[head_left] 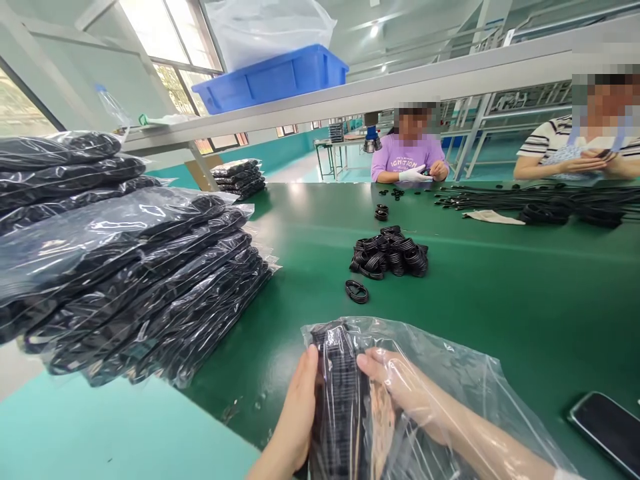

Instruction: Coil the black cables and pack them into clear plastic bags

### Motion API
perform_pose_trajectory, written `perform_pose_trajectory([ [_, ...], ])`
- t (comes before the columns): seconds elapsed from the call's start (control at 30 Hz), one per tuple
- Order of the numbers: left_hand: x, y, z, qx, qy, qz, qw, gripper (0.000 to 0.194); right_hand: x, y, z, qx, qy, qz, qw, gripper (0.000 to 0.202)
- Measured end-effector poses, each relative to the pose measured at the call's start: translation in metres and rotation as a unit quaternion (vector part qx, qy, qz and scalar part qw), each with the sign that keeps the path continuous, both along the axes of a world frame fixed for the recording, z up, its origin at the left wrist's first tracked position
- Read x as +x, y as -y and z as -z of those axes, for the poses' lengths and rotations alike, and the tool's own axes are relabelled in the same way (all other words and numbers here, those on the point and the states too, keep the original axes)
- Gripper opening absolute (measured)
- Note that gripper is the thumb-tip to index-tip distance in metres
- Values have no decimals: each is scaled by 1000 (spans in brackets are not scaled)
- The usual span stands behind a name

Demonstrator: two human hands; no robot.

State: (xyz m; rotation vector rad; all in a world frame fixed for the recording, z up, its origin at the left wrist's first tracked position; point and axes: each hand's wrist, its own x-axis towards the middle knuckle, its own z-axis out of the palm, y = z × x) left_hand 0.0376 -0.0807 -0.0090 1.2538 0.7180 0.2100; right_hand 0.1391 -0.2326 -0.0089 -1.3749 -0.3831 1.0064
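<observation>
A long row of coiled black cables (340, 393) lies inside a clear plastic bag (450, 353) at the front of the green table. My left hand (296, 413) grips the row from its left side through the plastic, thumb along the upper edge. My right hand (393, 380) appears inside the bag, its fingers closed against the right side of the row; the forearm shows through the clear film. Just beyond the bag lies a single cable coil (357, 291). Farther back is a heap of black cable coils (389, 253).
Bagged black cables (150, 267) form tall stacks at left. A phone (610, 430) lies at right. Loose cables (540, 200) spread across the far right. Two co-workers (407, 150) sit opposite. Above, a shelf (450, 73) carries a blue bin (273, 77).
</observation>
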Motion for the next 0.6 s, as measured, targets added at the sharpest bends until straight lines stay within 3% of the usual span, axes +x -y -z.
perform_pose_trajectory([
  [0.27, 7, -13, -5, -141, 12, 30, 989, 44, 5, 3, -4, 21, 5, -79, 997, 49],
  [0.47, 6, -10, -8, -96, 44, 50, 993, 49, 0, -3, 6, -32, 13, -42, 999, 53],
  [0.6, 7, -8, -11, -69, 55, 69, 994, 49, -3, -3, 11, -25, -13, -39, 999, 55],
])
